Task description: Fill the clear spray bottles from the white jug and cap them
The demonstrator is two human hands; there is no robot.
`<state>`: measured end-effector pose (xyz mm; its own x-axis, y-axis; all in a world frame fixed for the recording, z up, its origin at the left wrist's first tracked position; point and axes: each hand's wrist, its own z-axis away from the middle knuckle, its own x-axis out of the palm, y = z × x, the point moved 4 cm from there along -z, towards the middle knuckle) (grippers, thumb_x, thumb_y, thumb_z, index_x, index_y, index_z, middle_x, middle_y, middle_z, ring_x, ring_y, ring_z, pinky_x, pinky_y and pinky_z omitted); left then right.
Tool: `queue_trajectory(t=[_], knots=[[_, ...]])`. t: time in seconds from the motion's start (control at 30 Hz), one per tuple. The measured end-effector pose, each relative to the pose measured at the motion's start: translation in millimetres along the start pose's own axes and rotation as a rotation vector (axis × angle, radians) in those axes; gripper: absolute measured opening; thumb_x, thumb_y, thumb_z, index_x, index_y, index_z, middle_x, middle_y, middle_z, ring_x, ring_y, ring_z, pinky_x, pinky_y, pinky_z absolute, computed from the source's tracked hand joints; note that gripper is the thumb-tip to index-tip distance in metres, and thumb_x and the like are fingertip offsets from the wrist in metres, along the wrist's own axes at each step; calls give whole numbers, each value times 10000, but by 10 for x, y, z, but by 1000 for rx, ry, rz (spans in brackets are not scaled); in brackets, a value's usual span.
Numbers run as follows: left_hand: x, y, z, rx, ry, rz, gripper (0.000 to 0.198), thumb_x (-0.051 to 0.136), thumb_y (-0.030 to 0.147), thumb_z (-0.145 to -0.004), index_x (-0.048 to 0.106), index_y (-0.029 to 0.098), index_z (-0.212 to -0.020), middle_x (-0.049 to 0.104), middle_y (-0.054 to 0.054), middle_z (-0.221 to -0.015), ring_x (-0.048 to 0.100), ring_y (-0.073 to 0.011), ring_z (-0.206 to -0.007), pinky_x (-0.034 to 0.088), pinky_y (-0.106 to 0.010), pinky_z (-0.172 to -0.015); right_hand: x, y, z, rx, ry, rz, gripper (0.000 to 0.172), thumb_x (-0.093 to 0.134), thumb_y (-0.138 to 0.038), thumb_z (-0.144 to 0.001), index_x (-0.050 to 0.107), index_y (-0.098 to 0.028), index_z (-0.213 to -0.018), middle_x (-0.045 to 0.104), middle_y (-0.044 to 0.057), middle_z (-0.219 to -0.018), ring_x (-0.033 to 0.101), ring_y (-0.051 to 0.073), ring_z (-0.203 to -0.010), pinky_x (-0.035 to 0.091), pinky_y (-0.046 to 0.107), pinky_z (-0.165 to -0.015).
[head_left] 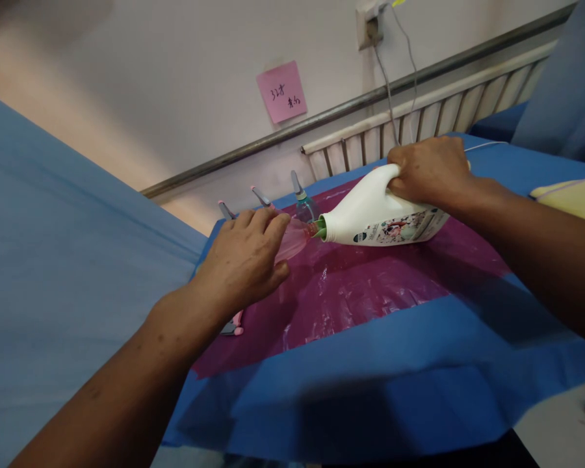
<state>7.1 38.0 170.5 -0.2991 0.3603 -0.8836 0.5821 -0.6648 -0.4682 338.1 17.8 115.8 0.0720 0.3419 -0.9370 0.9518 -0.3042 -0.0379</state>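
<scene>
My left hand [248,257] is curled over a see-through pink bottle [292,239], hiding much of it. My right hand [431,170] grips the handle of a large white jug [370,211] with a printed label. The jug is tipped far over, its mouth with a green spout [320,227] at the neck of the pink bottle. Whether liquid flows is not clear. Just behind stands a see-through teal bottle [306,207] with a grey top. A pink and grey piece [234,325] lies beside my left wrist, partly covered by it.
Shiny magenta plastic sheeting [344,299] covers part of the blue-draped table [370,364]. Two more grey tops [227,209] show past my left hand. Behind are a radiator [365,146], a pink note [281,91] and a socket with cables [370,27]. Yellow cloth [572,198] lies right; a blue curtain [68,279] hangs left.
</scene>
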Motion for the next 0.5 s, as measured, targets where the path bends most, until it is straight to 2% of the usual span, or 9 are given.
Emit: queue_trajectory(t=[0.27,0.5], knots=[[-16,9,-8,15,-5,-46,712,737,343,-985,552,183,-1654,623,-218,-1685,631,-455,-1461,584,-593,-1160,-3,9,-9,-7,-12,13,409,629,-461,-993,835,-218,-1250,845,176,-1109,687,294,-937,332,413,-783],[-16,3,-13,13,14,-19,688,725,314,-963,575,236,-1630,639,-185,-1665,632,-445,-1451,579,-592,-1158,19,11,-21,-6,0,28,397,605,-478,-992,828,-240,-1220,846,167,-1093,695,290,-914,286,405,-759]])
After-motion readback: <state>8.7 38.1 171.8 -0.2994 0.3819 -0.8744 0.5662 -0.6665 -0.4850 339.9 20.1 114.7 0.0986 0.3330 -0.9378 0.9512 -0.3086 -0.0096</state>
